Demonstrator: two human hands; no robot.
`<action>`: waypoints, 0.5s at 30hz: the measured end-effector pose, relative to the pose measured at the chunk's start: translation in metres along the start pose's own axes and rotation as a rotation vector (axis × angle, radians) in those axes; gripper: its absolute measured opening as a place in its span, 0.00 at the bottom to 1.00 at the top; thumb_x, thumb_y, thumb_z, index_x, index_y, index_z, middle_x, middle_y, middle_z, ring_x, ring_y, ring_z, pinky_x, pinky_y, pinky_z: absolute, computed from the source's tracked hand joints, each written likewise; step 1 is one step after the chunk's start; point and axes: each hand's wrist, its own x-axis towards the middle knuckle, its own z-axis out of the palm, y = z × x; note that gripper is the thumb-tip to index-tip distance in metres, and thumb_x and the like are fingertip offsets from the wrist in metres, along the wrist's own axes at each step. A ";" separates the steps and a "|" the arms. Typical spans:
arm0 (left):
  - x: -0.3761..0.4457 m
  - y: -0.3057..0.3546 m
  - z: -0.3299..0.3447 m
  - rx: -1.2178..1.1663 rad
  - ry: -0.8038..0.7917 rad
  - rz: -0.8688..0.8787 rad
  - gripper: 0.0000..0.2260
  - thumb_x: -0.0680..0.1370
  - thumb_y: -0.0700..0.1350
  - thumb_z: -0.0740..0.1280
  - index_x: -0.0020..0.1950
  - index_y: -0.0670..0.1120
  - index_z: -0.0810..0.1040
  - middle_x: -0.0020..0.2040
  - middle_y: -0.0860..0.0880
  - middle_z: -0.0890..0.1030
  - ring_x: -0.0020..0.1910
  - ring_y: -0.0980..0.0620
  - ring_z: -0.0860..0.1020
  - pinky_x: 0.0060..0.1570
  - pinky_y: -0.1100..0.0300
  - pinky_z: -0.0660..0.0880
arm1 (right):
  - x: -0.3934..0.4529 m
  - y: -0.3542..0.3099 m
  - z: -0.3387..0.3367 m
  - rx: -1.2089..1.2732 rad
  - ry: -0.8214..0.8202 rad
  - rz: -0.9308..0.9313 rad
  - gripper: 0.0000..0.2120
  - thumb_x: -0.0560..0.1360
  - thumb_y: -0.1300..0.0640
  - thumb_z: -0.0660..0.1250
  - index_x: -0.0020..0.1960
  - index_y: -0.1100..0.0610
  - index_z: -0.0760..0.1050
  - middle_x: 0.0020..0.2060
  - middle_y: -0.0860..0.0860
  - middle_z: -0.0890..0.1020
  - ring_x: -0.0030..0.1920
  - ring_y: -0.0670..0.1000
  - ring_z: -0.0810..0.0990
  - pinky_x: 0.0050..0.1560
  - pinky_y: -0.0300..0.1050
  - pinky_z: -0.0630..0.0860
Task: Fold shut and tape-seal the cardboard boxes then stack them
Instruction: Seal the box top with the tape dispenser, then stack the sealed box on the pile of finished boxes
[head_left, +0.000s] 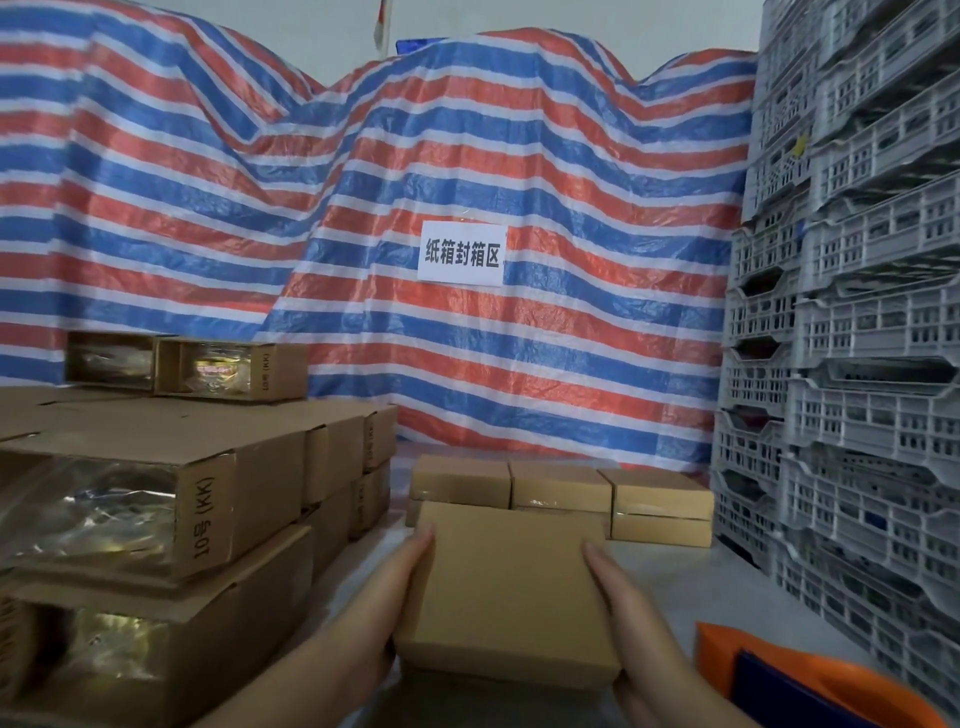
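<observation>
Both hands, the left hand (382, 618) and right hand (631, 623), are pressed flat-fingered against the sides of a closed box (506, 592) carried above the table (675, 577), so stacking appears underway, and a level set-down onto the stacked boxes (561, 486) just behind is called for.

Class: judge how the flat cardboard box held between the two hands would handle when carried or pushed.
The box looks stiff: its faces stay flat. Probably light: the left hand and right hand merely press its sides. Flat and low, it should slide, not tip.
</observation>
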 end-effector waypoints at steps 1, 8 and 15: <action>0.002 -0.002 0.002 -0.032 0.010 -0.002 0.13 0.75 0.55 0.72 0.56 0.51 0.82 0.48 0.41 0.86 0.48 0.39 0.84 0.54 0.43 0.79 | 0.003 -0.001 0.002 0.012 0.014 0.009 0.20 0.79 0.42 0.65 0.63 0.55 0.75 0.53 0.63 0.83 0.55 0.65 0.81 0.64 0.65 0.74; 0.045 0.046 0.022 0.059 -0.053 -0.002 0.14 0.79 0.55 0.65 0.57 0.47 0.80 0.46 0.42 0.86 0.47 0.41 0.84 0.45 0.50 0.78 | 0.050 -0.036 0.025 0.094 -0.006 -0.009 0.19 0.76 0.43 0.69 0.60 0.54 0.79 0.47 0.59 0.87 0.50 0.62 0.84 0.52 0.57 0.81; 0.143 0.144 0.054 0.082 0.023 0.090 0.12 0.76 0.56 0.68 0.49 0.48 0.77 0.32 0.44 0.84 0.40 0.44 0.82 0.35 0.53 0.78 | 0.149 -0.130 0.066 0.081 -0.075 -0.200 0.14 0.77 0.44 0.64 0.45 0.55 0.80 0.29 0.52 0.85 0.28 0.52 0.84 0.28 0.46 0.80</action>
